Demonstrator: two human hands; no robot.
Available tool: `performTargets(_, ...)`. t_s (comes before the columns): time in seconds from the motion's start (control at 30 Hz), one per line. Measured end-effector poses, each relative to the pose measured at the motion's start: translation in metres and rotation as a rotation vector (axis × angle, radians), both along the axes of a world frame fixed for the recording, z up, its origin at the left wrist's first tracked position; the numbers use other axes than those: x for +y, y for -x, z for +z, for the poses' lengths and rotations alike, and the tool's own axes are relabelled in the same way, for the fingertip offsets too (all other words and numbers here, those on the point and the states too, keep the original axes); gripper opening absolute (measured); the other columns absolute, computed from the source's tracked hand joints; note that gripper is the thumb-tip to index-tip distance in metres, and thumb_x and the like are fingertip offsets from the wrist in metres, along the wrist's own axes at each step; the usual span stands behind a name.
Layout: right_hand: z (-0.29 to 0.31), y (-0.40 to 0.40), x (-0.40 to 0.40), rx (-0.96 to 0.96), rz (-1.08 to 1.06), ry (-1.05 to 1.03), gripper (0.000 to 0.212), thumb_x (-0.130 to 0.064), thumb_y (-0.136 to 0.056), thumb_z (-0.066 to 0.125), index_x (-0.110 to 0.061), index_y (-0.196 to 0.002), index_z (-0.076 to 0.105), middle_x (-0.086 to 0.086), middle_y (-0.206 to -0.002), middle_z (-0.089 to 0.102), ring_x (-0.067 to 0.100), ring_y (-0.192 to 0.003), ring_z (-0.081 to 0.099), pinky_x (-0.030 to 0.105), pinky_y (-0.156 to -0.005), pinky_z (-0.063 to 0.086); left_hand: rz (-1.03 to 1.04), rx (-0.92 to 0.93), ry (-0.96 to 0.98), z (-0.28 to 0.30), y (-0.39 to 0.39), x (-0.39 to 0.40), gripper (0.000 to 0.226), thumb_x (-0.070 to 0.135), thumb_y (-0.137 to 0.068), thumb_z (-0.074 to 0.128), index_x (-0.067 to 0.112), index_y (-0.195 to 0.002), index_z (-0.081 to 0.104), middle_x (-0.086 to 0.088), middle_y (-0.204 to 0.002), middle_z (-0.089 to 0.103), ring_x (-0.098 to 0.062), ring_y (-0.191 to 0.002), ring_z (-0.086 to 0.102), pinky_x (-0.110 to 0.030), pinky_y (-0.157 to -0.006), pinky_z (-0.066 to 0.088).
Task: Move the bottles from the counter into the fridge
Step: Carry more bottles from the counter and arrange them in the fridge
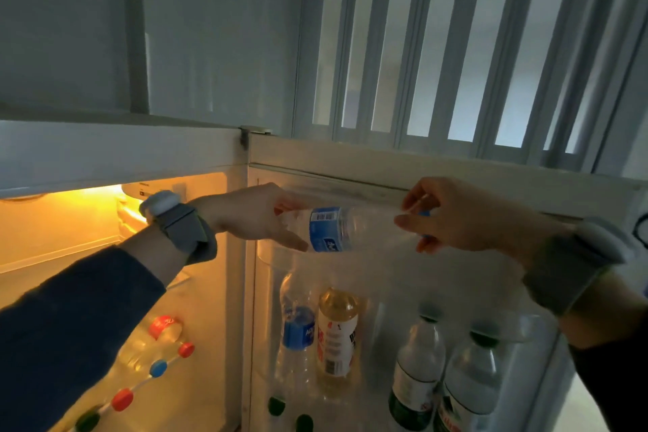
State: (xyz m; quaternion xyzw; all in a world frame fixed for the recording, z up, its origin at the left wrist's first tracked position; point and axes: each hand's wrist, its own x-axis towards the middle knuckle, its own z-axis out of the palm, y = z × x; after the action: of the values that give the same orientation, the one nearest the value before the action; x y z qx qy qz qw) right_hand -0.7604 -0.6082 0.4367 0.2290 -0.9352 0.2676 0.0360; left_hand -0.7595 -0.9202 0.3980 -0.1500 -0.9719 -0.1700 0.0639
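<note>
A clear water bottle with a blue label (336, 229) lies sideways at the top of the open fridge door (438, 182), above its uppermost door shelf (273, 256). My left hand (256, 212) grips the bottle's base end. My right hand (456, 216) pinches its blue-capped neck end. Both wrists wear grey bands.
Lower door shelves hold a blue-label bottle (298, 326), a yellow drink bottle (337, 337) and two dark-capped clear bottles (417, 372). Inside the lit fridge (70, 221) several bottles with red and blue caps (157, 351) lie on a shelf. A slatted window (456, 46) is above.
</note>
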Motion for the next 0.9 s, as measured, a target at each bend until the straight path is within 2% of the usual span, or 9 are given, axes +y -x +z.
performTargets(0.07,-0.008,0.002,0.003,-0.069,0.006,-0.04,0.026,-0.03,-0.095,0.071,-0.018,-0.116,0.061,0.002,-0.103,0.071,0.019,-0.076,0.078,0.04,-0.081,0.064,-0.036,-0.026,0.038,0.004,-0.001,0.002,0.049,0.043,-0.087,0.078,0.058,-0.126,0.051,0.052,-0.094,0.054,0.031,-0.091,0.048,-0.006,-0.076,0.039)
performTargets(0.13,-0.017,0.005,0.007,-0.084,-0.013,-0.097,0.027,-0.023,-0.097,0.07,-0.016,-0.122,0.062,0.003,-0.1,0.074,0.021,-0.082,0.077,0.041,-0.084,0.064,-0.066,-0.054,0.067,0.005,0.0,0.003,0.05,0.043,-0.09,0.075,0.045,-0.136,0.056,0.046,-0.101,0.056,0.027,-0.092,0.051,-0.009,-0.078,0.039)
performTargets(0.27,-0.021,0.009,0.007,-0.089,-0.04,0.047,0.027,0.0,-0.098,0.063,-0.01,-0.122,0.063,0.007,-0.097,0.074,0.021,-0.08,0.076,0.033,-0.069,0.065,-0.079,-0.082,0.147,0.008,-0.001,0.003,0.052,0.047,-0.092,0.07,0.046,-0.141,0.05,0.035,-0.109,0.054,0.007,-0.099,0.056,-0.014,-0.079,0.04)
performTargets(0.4,-0.021,0.007,0.003,-0.045,-0.036,0.006,0.022,-0.022,-0.096,0.071,-0.019,-0.118,0.068,-0.001,-0.099,0.073,0.019,-0.08,0.076,0.039,-0.079,0.065,-0.051,-0.097,0.137,0.008,-0.002,0.005,0.063,0.055,-0.093,0.066,0.039,-0.149,0.044,0.021,-0.14,0.052,0.002,-0.106,0.053,-0.016,-0.085,0.04)
performTargets(0.47,-0.023,0.003,0.001,0.009,-0.009,-0.051,0.022,-0.034,-0.096,0.071,-0.026,-0.116,0.068,-0.009,-0.1,0.072,0.011,-0.079,0.073,0.034,-0.081,0.062,0.021,-0.049,0.103,0.005,-0.005,0.004,0.076,0.062,-0.087,0.068,0.033,-0.152,0.043,0.017,-0.147,0.048,-0.003,-0.112,0.052,-0.021,-0.089,0.042)
performTargets(0.57,-0.026,-0.004,-0.002,0.118,0.004,-0.132,0.022,-0.038,-0.097,0.068,-0.031,-0.118,0.068,-0.017,-0.103,0.067,-0.003,-0.082,0.061,0.013,-0.071,0.044,0.064,0.032,0.074,0.0,-0.013,0.002,0.081,0.07,-0.079,0.07,0.037,-0.148,0.046,0.016,-0.145,0.05,-0.006,-0.114,0.056,-0.027,-0.091,0.05)
performTargets(0.7,-0.031,-0.021,-0.013,0.265,0.021,-0.047,0.017,-0.033,-0.099,0.065,-0.033,-0.116,0.067,-0.022,-0.1,0.064,-0.003,-0.087,0.062,0.022,-0.085,0.053,0.094,0.129,-0.021,-0.008,-0.027,-0.003,0.074,0.065,-0.079,0.073,0.041,-0.145,0.048,0.019,-0.145,0.048,-0.002,-0.115,0.054,-0.031,-0.095,0.051)
performTargets(0.77,-0.038,-0.037,-0.025,0.317,0.08,0.035,0.017,-0.03,-0.101,0.062,-0.035,-0.117,0.065,-0.024,-0.099,0.062,-0.004,-0.087,0.061,0.017,-0.08,0.053,0.117,0.254,-0.078,-0.016,-0.039,-0.003,0.066,0.059,-0.079,0.077,0.042,-0.138,0.052,0.02,-0.139,0.05,0.001,-0.113,0.051,-0.028,-0.093,0.049)
performTargets(0.9,-0.08,-0.061,-0.064,0.223,0.26,0.082,0.017,-0.035,-0.101,0.06,-0.041,-0.116,0.062,-0.024,-0.103,0.061,-0.003,-0.091,0.062,0.02,-0.081,0.056,0.125,0.443,-0.16,-0.046,-0.076,-0.001,0.045,0.033,-0.084,0.081,0.038,-0.124,0.062,0.021,-0.123,0.056,0.002,-0.109,0.053,-0.021,-0.085,0.044)
